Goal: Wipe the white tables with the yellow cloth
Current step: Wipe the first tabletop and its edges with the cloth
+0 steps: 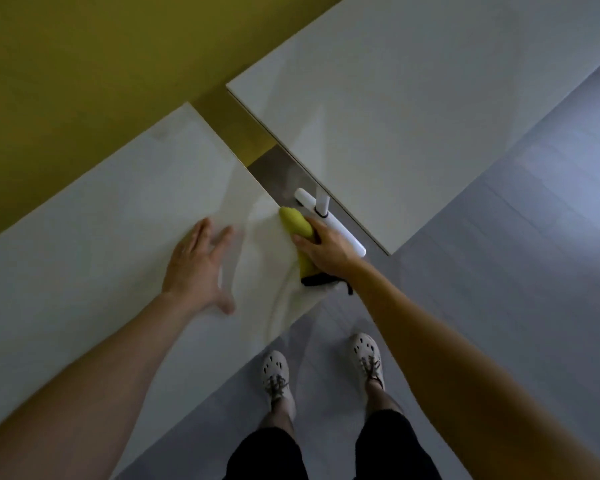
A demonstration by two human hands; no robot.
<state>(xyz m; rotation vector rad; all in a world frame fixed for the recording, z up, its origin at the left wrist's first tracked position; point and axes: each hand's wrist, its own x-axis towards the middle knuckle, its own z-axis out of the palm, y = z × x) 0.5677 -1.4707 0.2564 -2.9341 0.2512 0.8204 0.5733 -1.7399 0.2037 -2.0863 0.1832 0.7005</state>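
The right hand [326, 245] has its fingers curled over the yellow cloth [296, 221] and holds it against the right-hand edge of the near white surface [84, 254], close to that surface's front corner. The cloth is bunched into a long roll lying along the edge, one end poking out past the fingertips and the other trailing back under the wrist, where a small black piece [321, 280] shows beside it, too dark to identify. The left hand [196, 268] lies palm down on the same surface, well to the left of the cloth, fingers straight and spread, holding nothing; its fingertips are blurred. Both forearms are bare. The far white surface [413, 116] stands apart from the near one across a narrow gap, and in that gap, just beyond the right hand, a white table foot [354, 244] lies on the floor with its upright leg [322, 199] rising under the far surface. Grey plank floor [499, 289] spreads to the right and front, where the person's pale perforated shoes [274, 370] with dark laces stand below black shorts [388, 445]. A mustard-yellow area [66, 64] fills the view beyond both surfaces
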